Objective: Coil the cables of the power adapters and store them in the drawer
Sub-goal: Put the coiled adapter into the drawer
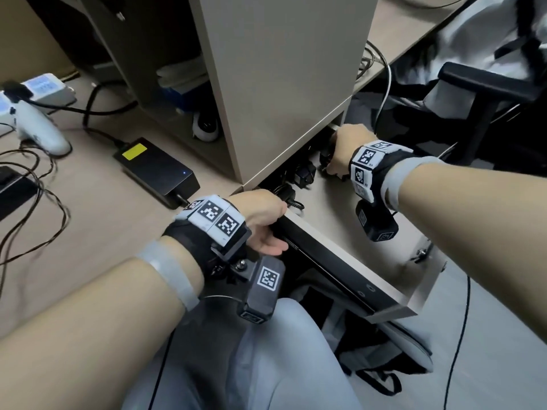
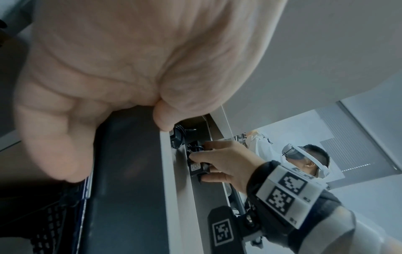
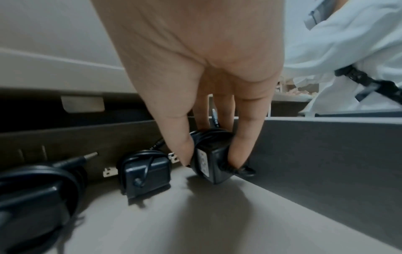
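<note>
The drawer stands pulled out from under the desk. My left hand grips its near wall, fingers curled over the top edge. Deep inside, my right hand pinches a small black power adapter with its cable wound round it, thumb on one side and a finger on the other, the adapter's corner at the drawer floor beside the right wall. Two more coiled adapters lie to its left, one close and one nearer the camera. In the left wrist view, my right hand shows on the adapter.
On the desk to the left lie a large black power brick with a yellow label, a white controller, a power strip and loose cables. An office chair and a seated person are to the right. A backpack lies under the drawer.
</note>
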The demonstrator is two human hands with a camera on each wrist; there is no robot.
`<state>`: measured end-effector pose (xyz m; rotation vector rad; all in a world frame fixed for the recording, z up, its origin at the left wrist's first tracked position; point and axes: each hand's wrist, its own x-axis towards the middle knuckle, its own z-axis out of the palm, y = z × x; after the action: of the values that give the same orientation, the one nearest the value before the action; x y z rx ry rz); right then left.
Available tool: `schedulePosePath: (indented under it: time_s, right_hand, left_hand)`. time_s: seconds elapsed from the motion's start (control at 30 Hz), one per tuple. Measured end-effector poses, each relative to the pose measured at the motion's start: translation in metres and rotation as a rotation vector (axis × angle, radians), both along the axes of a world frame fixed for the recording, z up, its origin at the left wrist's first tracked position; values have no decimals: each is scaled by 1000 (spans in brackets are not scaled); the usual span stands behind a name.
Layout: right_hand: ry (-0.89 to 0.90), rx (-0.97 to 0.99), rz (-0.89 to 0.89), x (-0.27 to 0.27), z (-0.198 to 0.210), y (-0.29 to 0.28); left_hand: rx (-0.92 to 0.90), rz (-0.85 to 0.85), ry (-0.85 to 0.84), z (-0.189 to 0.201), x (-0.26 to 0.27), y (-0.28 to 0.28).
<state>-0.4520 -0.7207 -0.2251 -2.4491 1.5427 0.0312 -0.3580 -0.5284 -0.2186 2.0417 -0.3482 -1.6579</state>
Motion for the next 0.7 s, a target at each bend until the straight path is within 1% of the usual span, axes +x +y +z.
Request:
schedulePosePath:
  time_s: [0.27, 0.33, 0.47, 0.53, 0.57, 0.63, 0.7]
  right_hand:
    - [69, -147, 127, 20, -10, -5]
    - [82, -131, 149, 21, -14, -6]
    - [165, -18, 206, 18, -19, -9]
    - [148, -16, 189, 15, -15, -9]
    - [109, -35, 155, 13, -13, -8]
    - [34, -103, 108, 13, -12, -8]
    - [21, -175, 110, 16, -14, -8]
  left_hand:
    - [49, -38, 6, 5, 1, 0]
    - [57, -25, 12, 5, 0, -1]
    - [78, -13, 19, 5, 0, -1]
    - [81, -14, 14, 5, 0, -1]
    - [82, -16, 10, 4, 0, -1]
    - [81, -21, 1, 4, 0, -1]
    - [77, -25, -5, 3, 0, -1]
